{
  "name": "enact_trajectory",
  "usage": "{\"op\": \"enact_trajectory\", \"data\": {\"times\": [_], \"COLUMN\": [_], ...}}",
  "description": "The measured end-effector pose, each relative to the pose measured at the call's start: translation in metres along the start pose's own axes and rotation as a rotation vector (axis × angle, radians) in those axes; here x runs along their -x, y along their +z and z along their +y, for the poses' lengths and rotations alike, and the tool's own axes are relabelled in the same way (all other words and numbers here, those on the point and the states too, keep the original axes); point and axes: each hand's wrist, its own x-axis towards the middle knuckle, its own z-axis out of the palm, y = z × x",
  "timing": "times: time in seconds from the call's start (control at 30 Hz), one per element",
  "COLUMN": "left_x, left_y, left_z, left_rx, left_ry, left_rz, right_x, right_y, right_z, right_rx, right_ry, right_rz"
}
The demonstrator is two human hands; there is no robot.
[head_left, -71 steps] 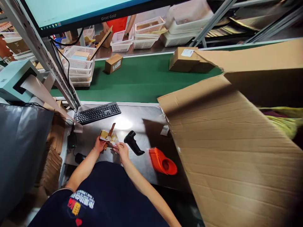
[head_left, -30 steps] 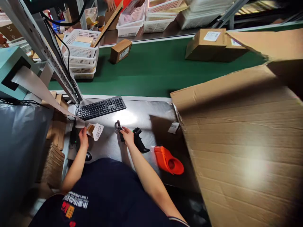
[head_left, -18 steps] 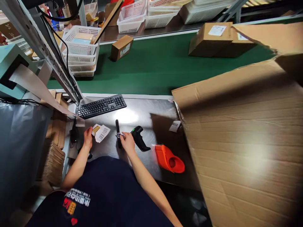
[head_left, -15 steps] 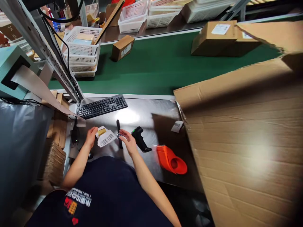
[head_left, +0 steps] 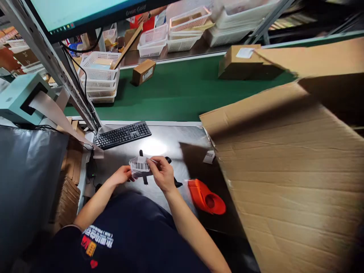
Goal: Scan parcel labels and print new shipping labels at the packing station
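Over the metal worktable, a small clear plastic bag with a white barcode label [head_left: 140,165] is held between both hands. My left hand [head_left: 122,175] is closed on its lower left edge, the fingers partly under it. On the opposite edge my right hand [head_left: 163,172] pinches the bag with thumb and fingers. What lies inside the bag I cannot make out. Behind it, a narrow black tool [head_left: 145,180] on the table is partly covered. The black barcode scanner [head_left: 178,183] is mostly hidden by my right hand. An orange tape dispenser-like object [head_left: 206,197] lies further right.
A large cardboard box [head_left: 284,170] fills the right side. A keyboard [head_left: 123,135] lies at the back left, below a monitor [head_left: 93,15]. Beyond runs a green conveyor [head_left: 182,91] with cartons and stacked white baskets [head_left: 101,81]. A label printer [head_left: 25,98] stands left.
My right hand has come onto the bag's right edge, and the barcode label has moved right and up. My left hand has moved right. The view has tilted up, bringing the monitor in.
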Motion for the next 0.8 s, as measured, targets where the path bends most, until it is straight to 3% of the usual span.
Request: {"op": "enact_trajectory", "data": {"times": [0.13, 0.2, 0.4, 0.5, 0.63, 0.8], "left_x": [0.013, 0.019, 0.038, 0.049, 0.064, 0.086], "left_y": [0.016, 0.026, 0.047, 0.044, 0.032, 0.013], "left_z": [0.015, 0.023, 0.021, 0.01, -0.006, -0.016], "left_rx": [0.196, 0.204, 0.18, 0.136, 0.132, 0.22], "left_ry": [0.38, 0.43, 0.571, 0.614, 0.612, 0.478], "left_rz": [0.049, 0.044, 0.353, 0.451, 0.547, 0.53], "right_x": [-0.013, -0.014, 0.001, 0.008, 0.014, 0.024], "right_y": [0.01, 0.013, 0.013, 0.019, 0.033, 0.049], "right_z": [0.003, 0.0, -0.015, -0.02, -0.021, -0.017], "right_rx": [0.015, 0.063, 0.487, 0.442, 0.067, 0.036], "right_ry": [0.028, -0.001, -0.223, -0.181, 0.077, 0.202], "right_rz": [0.075, 0.067, 0.083, 0.052, -0.137, -0.254]}}
